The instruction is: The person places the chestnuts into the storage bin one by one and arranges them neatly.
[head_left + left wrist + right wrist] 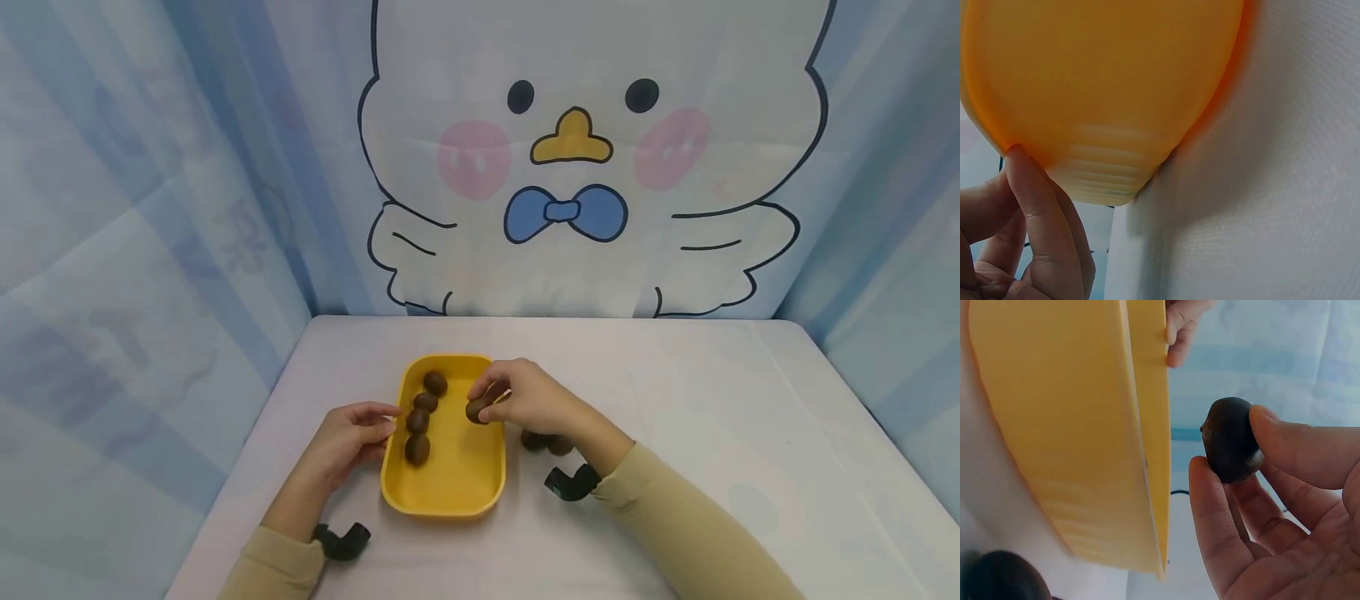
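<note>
In the head view a yellow tray [450, 500] lies on the table, with a row of several dark brown chestnuts [417, 450] along its left side. My left hand [348, 437] pinches the tray's left rim; in the left wrist view its fingertip [1017, 156] presses the outer wall. Over the tray's right side, my right hand [528, 400] holds a chestnut [1232, 440] between thumb and fingertips. In the right wrist view that chestnut is above the level of the rim, its small pointed tip facing the tray.
Two more chestnuts [534, 440] sit on the white table [675, 392] just right of the tray, partly hidden by my right wrist. Black wrist mounts [572, 483] are on both forearms. A printed curtain [562, 275] hangs behind the table and along its sides.
</note>
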The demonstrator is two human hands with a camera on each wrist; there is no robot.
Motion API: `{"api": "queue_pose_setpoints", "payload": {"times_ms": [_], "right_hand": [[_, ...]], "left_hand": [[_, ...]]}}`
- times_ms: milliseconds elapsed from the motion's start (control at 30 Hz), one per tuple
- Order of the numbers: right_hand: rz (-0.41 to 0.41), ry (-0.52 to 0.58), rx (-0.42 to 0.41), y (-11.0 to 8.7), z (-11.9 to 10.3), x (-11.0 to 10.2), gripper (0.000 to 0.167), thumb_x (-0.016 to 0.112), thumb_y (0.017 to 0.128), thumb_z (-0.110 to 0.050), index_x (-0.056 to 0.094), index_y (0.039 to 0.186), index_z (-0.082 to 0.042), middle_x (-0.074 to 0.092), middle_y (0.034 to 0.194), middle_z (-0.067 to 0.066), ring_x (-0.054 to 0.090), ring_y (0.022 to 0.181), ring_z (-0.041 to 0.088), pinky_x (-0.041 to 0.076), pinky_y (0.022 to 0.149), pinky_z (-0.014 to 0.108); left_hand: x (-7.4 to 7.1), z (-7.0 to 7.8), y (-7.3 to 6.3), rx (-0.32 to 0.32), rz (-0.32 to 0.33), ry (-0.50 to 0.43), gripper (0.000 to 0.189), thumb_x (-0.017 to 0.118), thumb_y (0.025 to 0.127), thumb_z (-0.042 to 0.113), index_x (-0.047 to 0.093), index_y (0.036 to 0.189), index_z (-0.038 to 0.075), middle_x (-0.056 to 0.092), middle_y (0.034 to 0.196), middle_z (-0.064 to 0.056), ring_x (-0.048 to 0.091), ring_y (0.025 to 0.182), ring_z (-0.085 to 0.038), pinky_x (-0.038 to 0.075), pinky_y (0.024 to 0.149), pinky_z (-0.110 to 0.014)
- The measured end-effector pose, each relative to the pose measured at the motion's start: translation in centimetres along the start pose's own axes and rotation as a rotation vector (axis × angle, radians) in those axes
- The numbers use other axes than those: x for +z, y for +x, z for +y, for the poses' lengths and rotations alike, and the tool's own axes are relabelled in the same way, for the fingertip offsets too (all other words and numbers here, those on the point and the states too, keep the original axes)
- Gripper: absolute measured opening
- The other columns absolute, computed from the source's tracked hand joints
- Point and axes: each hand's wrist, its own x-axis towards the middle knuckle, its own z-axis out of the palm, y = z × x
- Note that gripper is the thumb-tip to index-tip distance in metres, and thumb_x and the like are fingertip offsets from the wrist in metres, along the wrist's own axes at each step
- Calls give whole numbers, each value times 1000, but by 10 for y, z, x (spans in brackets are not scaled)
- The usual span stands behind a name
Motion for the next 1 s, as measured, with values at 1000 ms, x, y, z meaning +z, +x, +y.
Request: {"api": "queue_pose_setpoints", "payload": {"times_ms": [1000], "right_hand": [[-168, -116, -50, 22, -22, 70, 21, 89, 87, -8, 81, 100, -23, 74, 104, -12, 68, 93, 2, 58, 83, 17]], "left_hand": [[-2, -1, 1, -4, -5, 7, 35, 72, 100, 7, 72, 134, 0, 70, 94, -4, 66, 72, -15, 63, 69, -23]]}}
